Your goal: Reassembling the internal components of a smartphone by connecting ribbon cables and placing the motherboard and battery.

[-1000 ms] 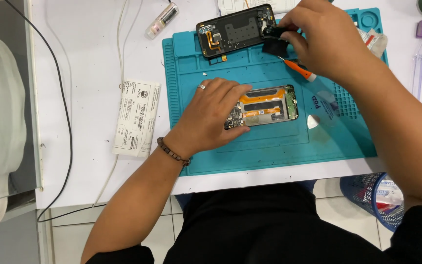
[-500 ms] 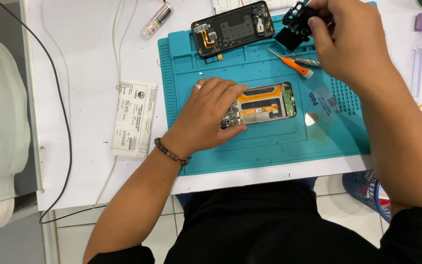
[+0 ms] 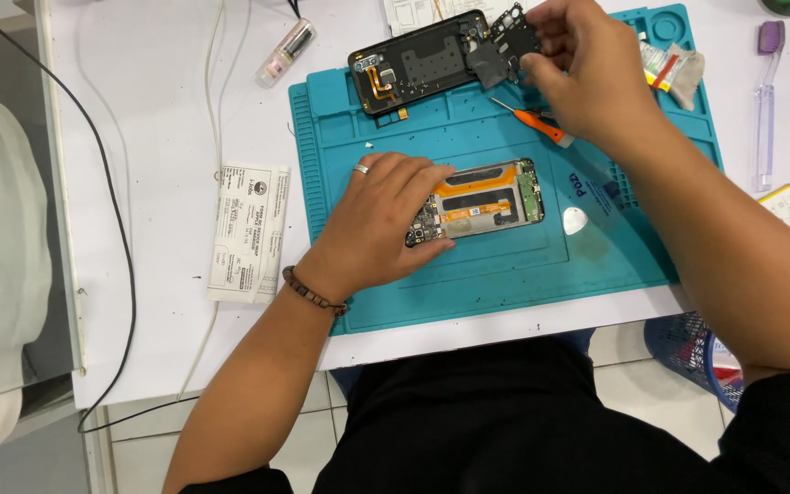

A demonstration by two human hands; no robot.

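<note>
Teal silicone covers the working area: in the head view a repair mat [image 3: 505, 274] lies on the white tabletop [image 3: 157, 119], and on it rests an opened phone [image 3: 486, 201] with its orange flex cables and circuit board exposed. The left hand [image 3: 386, 224] lies flat over the phone's left end, fingers spread and pressing it down, not closed around anything. The right hand [image 3: 587, 69] is raised at the far edge of the mat, its grip pinched together on a small black plastic cover piece [image 3: 514, 37], just beside the detached black back housing [image 3: 422, 64].

An orange-handled screwdriver [image 3: 534, 123] lies loose on the mat below that hand; a sweep of the wrist could likely knock it onto the bare board. Tiny dark specks dot the mat, possibly screws, and could be scattered by the forearm. The thin cover piece, held only at its edge, might slip or snap if squeezed.
</note>
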